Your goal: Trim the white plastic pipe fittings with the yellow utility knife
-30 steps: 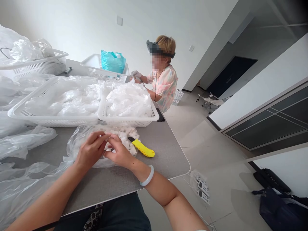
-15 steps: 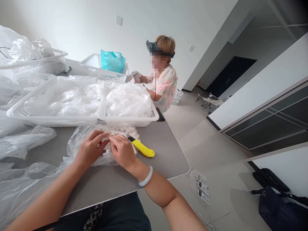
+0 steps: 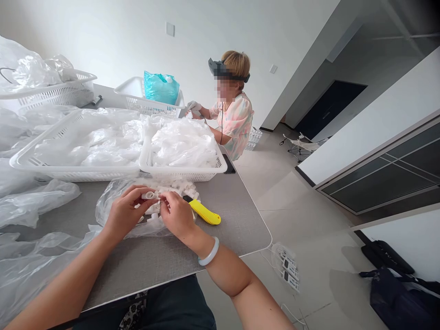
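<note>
Between the thumb and fingers of my left hand [image 3: 124,211] is a small white plastic fitting [image 3: 150,195], its round open end showing. My right hand [image 3: 177,214] is closed in a pinch beside that end; whatever sits in its fingertips is too small to make out. Under both hands lies a clear plastic bag [image 3: 109,196] with several white plastic pieces [image 3: 187,188] on it. A yellow utility knife [image 3: 207,213] rests just right of my right hand, its black end towards the pieces.
White baskets [image 3: 79,173] filled with clear bags stand behind my hands. Loose plastic film [image 3: 41,197] covers the table's left side. A turquoise bag [image 3: 161,88] sits in a farther basket. A co-worker [image 3: 235,119] is at the far edge. A phone-like black object [image 3: 229,165] lies nearby.
My hands have drawn slightly apart and the fingers have shifted. The white fitting's round opening now shows between them. The knife and baskets stay put.
</note>
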### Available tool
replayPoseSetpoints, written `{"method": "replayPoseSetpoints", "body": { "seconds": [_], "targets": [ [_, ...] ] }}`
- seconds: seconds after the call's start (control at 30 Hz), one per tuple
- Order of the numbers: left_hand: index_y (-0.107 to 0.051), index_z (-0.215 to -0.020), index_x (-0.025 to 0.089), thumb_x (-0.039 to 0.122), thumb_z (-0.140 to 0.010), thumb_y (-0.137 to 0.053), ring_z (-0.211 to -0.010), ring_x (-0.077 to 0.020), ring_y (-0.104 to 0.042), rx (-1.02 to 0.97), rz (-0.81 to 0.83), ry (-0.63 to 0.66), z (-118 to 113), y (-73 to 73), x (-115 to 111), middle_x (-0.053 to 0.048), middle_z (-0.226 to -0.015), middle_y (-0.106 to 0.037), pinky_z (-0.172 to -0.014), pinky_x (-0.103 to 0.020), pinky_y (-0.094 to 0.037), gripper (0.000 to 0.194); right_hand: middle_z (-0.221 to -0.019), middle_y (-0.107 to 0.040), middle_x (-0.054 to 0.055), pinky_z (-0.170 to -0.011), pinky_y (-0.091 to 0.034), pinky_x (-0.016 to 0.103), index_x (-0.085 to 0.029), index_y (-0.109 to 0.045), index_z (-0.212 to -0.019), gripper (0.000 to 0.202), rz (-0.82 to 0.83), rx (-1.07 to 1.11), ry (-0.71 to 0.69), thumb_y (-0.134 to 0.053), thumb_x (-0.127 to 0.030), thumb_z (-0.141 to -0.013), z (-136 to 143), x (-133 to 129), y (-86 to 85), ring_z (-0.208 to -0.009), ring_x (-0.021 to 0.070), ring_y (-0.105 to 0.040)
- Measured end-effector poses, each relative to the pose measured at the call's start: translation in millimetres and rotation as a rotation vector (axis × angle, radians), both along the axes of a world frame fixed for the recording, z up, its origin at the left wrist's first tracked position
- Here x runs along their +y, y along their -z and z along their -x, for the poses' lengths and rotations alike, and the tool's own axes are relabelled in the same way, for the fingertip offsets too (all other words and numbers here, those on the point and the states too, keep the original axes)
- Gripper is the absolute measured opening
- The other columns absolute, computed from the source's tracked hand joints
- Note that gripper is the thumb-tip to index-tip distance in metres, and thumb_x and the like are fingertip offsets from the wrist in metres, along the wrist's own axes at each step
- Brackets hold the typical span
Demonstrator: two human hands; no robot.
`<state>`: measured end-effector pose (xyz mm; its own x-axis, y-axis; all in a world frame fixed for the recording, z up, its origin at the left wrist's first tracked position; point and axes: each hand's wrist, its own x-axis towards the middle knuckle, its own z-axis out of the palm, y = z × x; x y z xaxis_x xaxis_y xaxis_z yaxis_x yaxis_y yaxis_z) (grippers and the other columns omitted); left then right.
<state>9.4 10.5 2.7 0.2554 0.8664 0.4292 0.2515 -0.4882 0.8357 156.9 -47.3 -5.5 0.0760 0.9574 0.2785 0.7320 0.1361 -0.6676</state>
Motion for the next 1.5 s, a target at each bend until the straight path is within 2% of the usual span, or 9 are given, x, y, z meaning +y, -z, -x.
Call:
{"method": "replayPoseSetpoints", "body": {
  "seconds": [0.33, 0.57, 0.67, 0.77, 0.93, 1.07, 1.23, 1.4, 1.5],
  "targets": [
    [-0.078, -0.090, 0.023, 0.061, -0.062, -0.086, -0.068, -0.0204, -0.065, -0.142, 0.296, 0.135, 4, -6.9, 2, -0.005, -0.087, -0.070, -0.061, -0.031, -0.056, 0.048, -0.113, -0.070, 0.009, -0.074, -0.054, 0.029, -0.019, -0.058, -0.121, 0.026, 0.100, 0.019, 0.009, -0.058, -0.029, -0.097, 1, 0, -4.2, -0.095, 0.0208, -0.070],
    [-0.077, -0.079, 0.024, 0.051, -0.062, -0.088, -0.075, -0.0199, -0.063, -0.172, 0.202, 0.136, 1, -5.1, 0, -0.004, -0.084, -0.071, -0.065, -0.029, -0.053, 0.034, -0.106, -0.072, 0.008, -0.074, -0.053, 0.029, -0.020, -0.063, -0.112, 0.018, 0.062, -0.012, -0.006, -0.057, -0.030, -0.098, 0, 2, 1.2, -0.096, 0.0218, -0.070],
    [-0.075, -0.087, 0.022, 0.051, -0.061, -0.090, -0.071, -0.0188, -0.063, -0.314, 0.447, 0.135, 2, -6.4, 1, -0.002, -0.075, -0.069, -0.063, -0.027, -0.053, 0.042, -0.098, -0.073, 0.008, -0.078, -0.054, 0.029, -0.020, -0.067, -0.105, 0.017, 0.002, -0.023, -0.036, -0.054, -0.029, -0.100, 0, 2, 4.4, -0.094, 0.0213, -0.070],
    [-0.073, -0.105, 0.022, 0.042, -0.063, -0.092, -0.068, -0.0157, -0.064, -0.538, 0.747, 0.160, 3, -8.2, 5, 0.000, -0.070, -0.066, -0.062, -0.024, -0.054, 0.051, -0.106, -0.072, 0.009, -0.089, -0.055, 0.030, -0.019, -0.069, -0.105, 0.021, -0.092, -0.011, -0.090, -0.050, -0.024, -0.100, 0, 1, 4.9, -0.103, 0.0203, -0.069],
    [-0.073, -0.093, 0.016, 0.025, -0.068, -0.087, -0.062, -0.0111, -0.063, -0.633, 0.962, 0.204, 4, -9.0, 10, -0.002, -0.074, -0.069, -0.058, -0.019, -0.055, 0.030, -0.133, -0.063, 0.009, -0.109, -0.050, 0.033, -0.021, -0.070, -0.109, 0.027, -0.209, -0.047, -0.209, -0.045, -0.021, -0.099, 1, -4, -1.1, -0.121, 0.0189, -0.062],
    [-0.072, -0.088, 0.015, 0.028, -0.064, -0.092, -0.061, -0.0102, -0.062, -0.602, 0.945, 0.207, 2, -8.3, 9, -0.001, -0.073, -0.069, -0.058, -0.018, -0.055, 0.033, -0.141, -0.060, 0.009, -0.108, -0.051, 0.036, -0.020, -0.070, -0.108, 0.026, -0.197, -0.207, -0.253, -0.046, -0.019, -0.098, 3, -5, -2.3, -0.120, 0.0215, -0.062],
    [-0.071, -0.090, 0.018, 0.046, -0.056, -0.095, -0.064, -0.0132, -0.062, -0.436, 0.782, 0.225, -2, -6.6, 2, -0.001, -0.072, -0.069, -0.058, -0.021, -0.052, 0.050, -0.137, -0.062, 0.012, -0.085, -0.060, 0.032, -0.019, -0.070, -0.097, 0.017, -0.067, -0.282, -0.257, -0.052, -0.018, -0.096, 4, -3, 3.0, -0.106, 0.0224, -0.069],
    [-0.068, -0.097, 0.021, 0.050, -0.061, -0.090, -0.075, -0.0193, -0.066, -0.392, 0.589, 0.225, -2, -4.9, 0, -0.002, -0.079, -0.070, -0.064, -0.026, -0.053, 0.052, -0.129, -0.066, 0.008, -0.094, -0.059, 0.030, -0.020, -0.073, -0.088, 0.017, -0.071, 0.009, -0.325, -0.057, -0.015, -0.092, 4, -5, -1.1, -0.118, 0.0200, -0.066],
    [-0.067, -0.101, 0.021, 0.046, -0.063, -0.089, -0.075, -0.0186, -0.065, -0.411, 0.553, 0.183, 0, -3.4, 2, -0.002, -0.080, -0.070, -0.064, -0.027, -0.051, 0.051, -0.117, -0.070, 0.006, -0.085, -0.061, 0.025, -0.020, -0.075, -0.089, 0.018, -0.015, 0.303, -0.387, -0.057, -0.019, -0.093, 3, -9, -7.3, -0.112, 0.0170, -0.070]
  ]
}}
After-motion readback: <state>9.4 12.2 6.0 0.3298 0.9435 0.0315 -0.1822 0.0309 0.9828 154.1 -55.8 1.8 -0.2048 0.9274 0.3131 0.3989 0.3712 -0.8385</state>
